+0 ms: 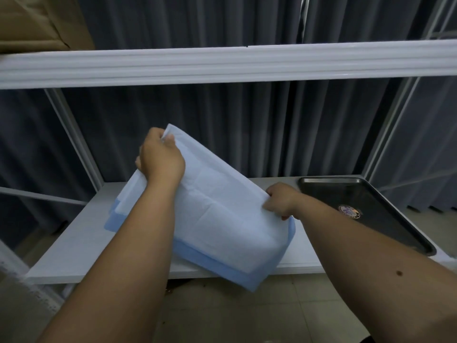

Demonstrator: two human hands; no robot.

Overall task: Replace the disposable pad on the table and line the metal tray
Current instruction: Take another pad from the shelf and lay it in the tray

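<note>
Two hands: I see both on the folded pad [222,219], lifted and tilted above the bench [81,243]
Left hand [160,154]: fingers pinch the pad's raised far corner
Right hand [282,200]: fingers grip its right edge
Pad's near corner: overhangs the bench's front edge
Metal tray [385,219]: right end of bench, just beside the right hand
Shelf rail [222,63]: crosses overhead

pad [222,219] on table [74,243], metal tray [366,194] right of it, curtain [247,125] behind
</note>
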